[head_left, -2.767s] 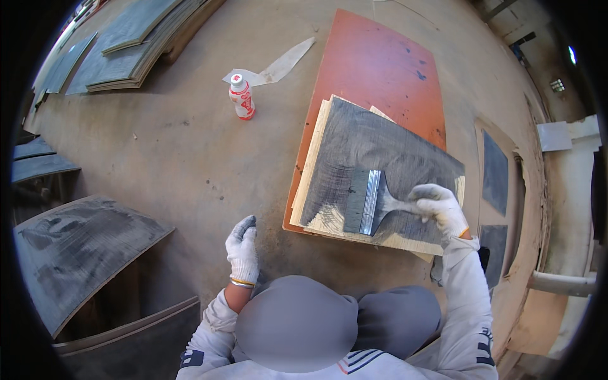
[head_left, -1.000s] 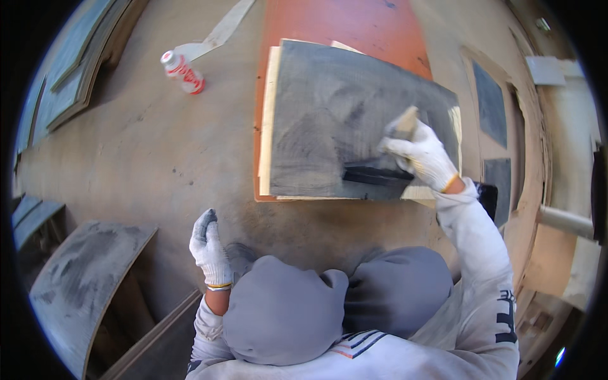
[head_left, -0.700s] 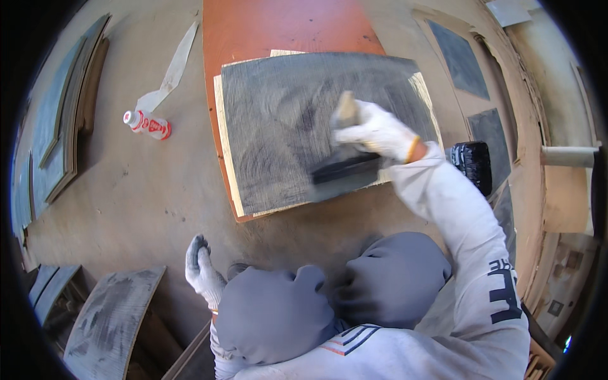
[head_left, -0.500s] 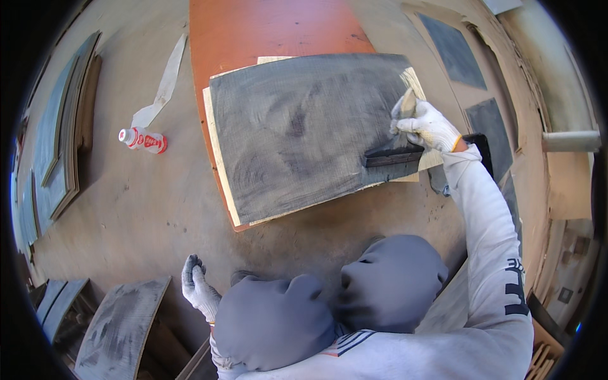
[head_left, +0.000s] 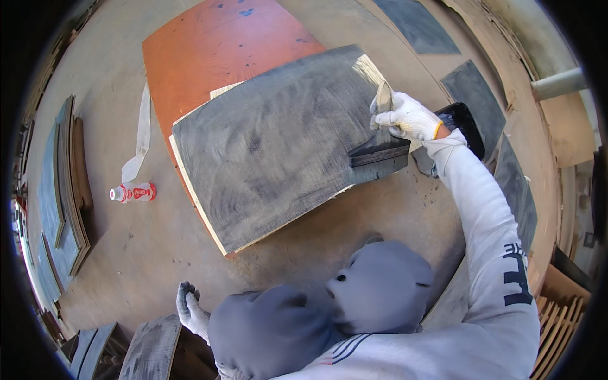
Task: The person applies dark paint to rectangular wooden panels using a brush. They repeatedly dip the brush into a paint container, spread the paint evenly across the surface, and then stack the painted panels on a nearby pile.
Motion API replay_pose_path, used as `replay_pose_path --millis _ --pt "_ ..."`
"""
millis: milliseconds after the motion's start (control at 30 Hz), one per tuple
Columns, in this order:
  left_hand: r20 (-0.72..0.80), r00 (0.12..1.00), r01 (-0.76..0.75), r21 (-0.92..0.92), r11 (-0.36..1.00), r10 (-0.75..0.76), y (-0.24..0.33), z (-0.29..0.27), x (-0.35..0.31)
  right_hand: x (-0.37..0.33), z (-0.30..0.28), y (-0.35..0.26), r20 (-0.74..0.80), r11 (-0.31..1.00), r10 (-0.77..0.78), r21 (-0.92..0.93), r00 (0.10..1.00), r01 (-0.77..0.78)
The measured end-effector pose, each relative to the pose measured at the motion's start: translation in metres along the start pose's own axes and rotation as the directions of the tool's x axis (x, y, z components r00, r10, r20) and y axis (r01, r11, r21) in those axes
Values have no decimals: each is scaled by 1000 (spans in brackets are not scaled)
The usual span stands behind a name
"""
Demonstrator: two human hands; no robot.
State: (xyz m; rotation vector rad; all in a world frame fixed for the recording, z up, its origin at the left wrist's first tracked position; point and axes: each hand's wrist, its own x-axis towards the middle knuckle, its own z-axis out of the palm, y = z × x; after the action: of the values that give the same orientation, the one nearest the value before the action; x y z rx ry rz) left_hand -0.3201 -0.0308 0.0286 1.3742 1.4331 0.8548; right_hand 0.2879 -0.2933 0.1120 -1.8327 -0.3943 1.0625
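Observation:
A dark, grey-stained wood sheet lies tilted on top of other pale-edged sheets in front of me. My right hand, in a white glove, is closed round the wooden handle of a wide black brush. The brush head rests at the sheet's right-hand near edge. My left hand, gloved with greyed fingertips, is beside my left knee. Its fingers are apart and it holds nothing.
An orange-brown board lies under the sheets. A black tray stands right of my right hand. Left are a red-and-white bottle, a pale strip and stacked panels. Dark sheets lie at the right.
The view has turned and shifted, so the sheets and bottle appear moved. My right hand still grips the brush near the sheet's right edge. The left hand stays by the knee.

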Motion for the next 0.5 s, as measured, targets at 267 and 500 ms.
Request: replay_pose_path --millis 267,500 --pt "86 986 -130 -107 986 140 48 64 16 29 111 -19 259 877 -305 -297 916 377" --pt "-31 985 -170 32 985 171 84 38 18 34 -2 4 100 987 -142 -60 985 148"
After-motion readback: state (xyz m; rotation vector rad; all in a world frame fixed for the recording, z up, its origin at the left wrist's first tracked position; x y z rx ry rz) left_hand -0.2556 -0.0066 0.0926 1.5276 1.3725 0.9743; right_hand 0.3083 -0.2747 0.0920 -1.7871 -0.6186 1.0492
